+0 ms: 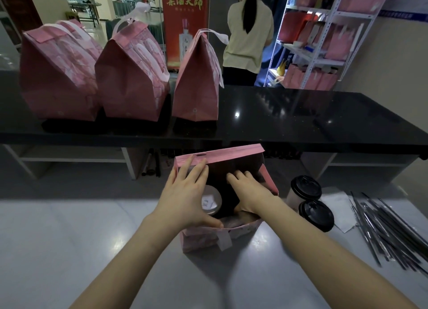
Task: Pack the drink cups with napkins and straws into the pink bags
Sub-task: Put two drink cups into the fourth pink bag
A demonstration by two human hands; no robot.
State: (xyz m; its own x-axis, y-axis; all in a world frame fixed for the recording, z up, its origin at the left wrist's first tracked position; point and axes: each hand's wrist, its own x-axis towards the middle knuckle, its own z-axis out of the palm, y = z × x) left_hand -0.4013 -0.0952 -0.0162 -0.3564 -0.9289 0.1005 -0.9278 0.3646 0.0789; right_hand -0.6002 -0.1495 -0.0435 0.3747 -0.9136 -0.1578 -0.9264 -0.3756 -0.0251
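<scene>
Standing in a row at the upper left of the frame, three closed pink bags (132, 77) sit on the dark tabletop (301, 114). Lower down, at the centre, your left hand (185, 197) spans the mouth of the open pink bag (231, 153), which stands on the pale tabletop (69, 227). Its fingers lie spread and fairly straight on the far flap, and the thumb rests on the near rim. Under that hand, inside the bag, a cup with a pale lid (212, 201) stands upright. Just to its right, your right hand (250, 190) reaches down into the same bag with the knuckles bent; you cannot tell whether it holds anything, as the thumb and palm are hidden. Right of the bag, two black-lidded cups (305, 187) stand touching each other. Beside them lies a white napkin (340, 207), and at the lower right a loose pile of wrapped straws (389, 230).
</scene>
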